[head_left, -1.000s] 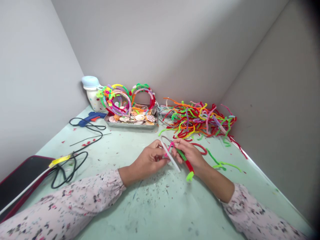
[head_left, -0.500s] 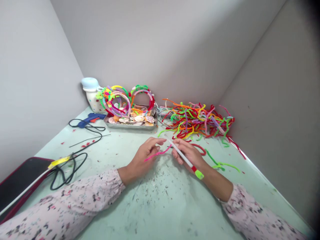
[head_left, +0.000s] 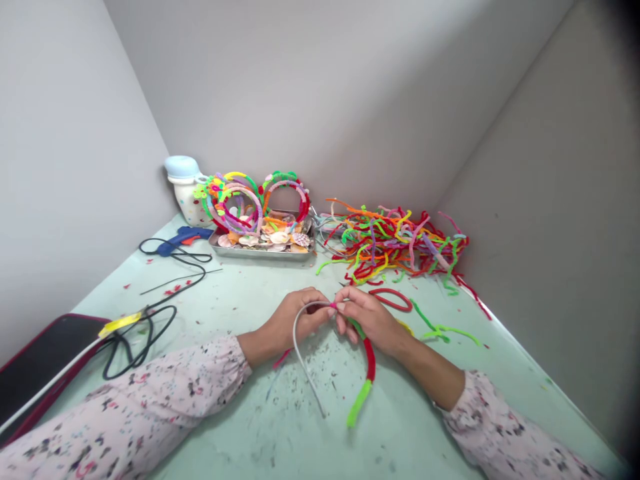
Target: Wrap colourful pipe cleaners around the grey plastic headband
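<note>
Both my hands meet over the pale green table [head_left: 280, 433], holding a bare white headband [head_left: 303, 353] at the top of its arc. One side of the band is wrapped in red and green pipe cleaner [head_left: 367, 373]. My left hand [head_left: 293, 319] is closed, pinching a pink pipe cleaner [head_left: 281, 359] against the band. My right hand [head_left: 367, 319] is closed on the wrapped side, fingertips at the pink end. The band's open ends point toward me.
A heap of loose pipe cleaners [head_left: 395, 240] lies at the back right. A metal tray of shells [head_left: 263, 243] carries finished headbands [head_left: 250, 197]. A white jar [head_left: 185, 190], a blue glue gun [head_left: 180, 237] with black cord, and a dark red case [head_left: 35, 360] are at left.
The headband has turned from lying edge-on as a straight stick to an arc with its ends toward me. The pink pipe cleaner has been brought from beside it onto the band's top.
</note>
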